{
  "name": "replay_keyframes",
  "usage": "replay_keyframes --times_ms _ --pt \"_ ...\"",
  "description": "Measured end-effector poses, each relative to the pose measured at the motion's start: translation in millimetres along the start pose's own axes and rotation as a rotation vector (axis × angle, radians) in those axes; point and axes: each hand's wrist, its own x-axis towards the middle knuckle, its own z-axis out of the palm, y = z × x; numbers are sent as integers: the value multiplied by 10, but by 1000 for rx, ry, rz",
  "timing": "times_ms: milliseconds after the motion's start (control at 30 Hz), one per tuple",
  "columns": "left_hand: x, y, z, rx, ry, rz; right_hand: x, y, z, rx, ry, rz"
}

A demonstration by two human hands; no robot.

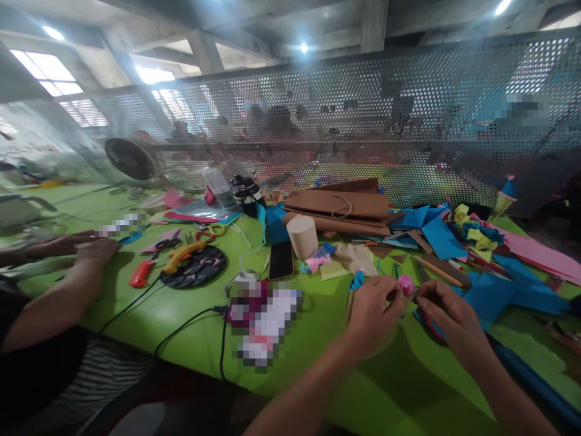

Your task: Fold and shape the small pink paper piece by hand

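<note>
My left hand point(373, 315) and my right hand point(447, 315) meet over the green table point(181, 303), low and right of centre. Between their fingertips is a small pink piece point(406, 284); both hands pinch it. A bit of blue paper point(357, 280) sticks up just behind my left hand. Red scissor handles point(433, 330) lie under my right hand. A pencil point(438, 272) rests just beyond my right hand.
A co-worker's arms point(63, 284) rest on the table at left. Near them lie a black disc point(195, 266), yellow glue gun point(184, 254), red cutter point(141, 274) and cables. A phone point(281, 259), tape roll point(303, 236), brown paper bags point(340, 209) and blue paper point(494, 290) fill the middle and right. A perforated screen stands behind.
</note>
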Motion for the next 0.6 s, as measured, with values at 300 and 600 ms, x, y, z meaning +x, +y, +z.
replay_keyframes --times_ms 300,600 --pt "-15 49 -9 73 -26 124 -1 40 34 -48 25 -16" --pt "25 16 -113 -99 -50 200 8 57 -39 185 3 58"
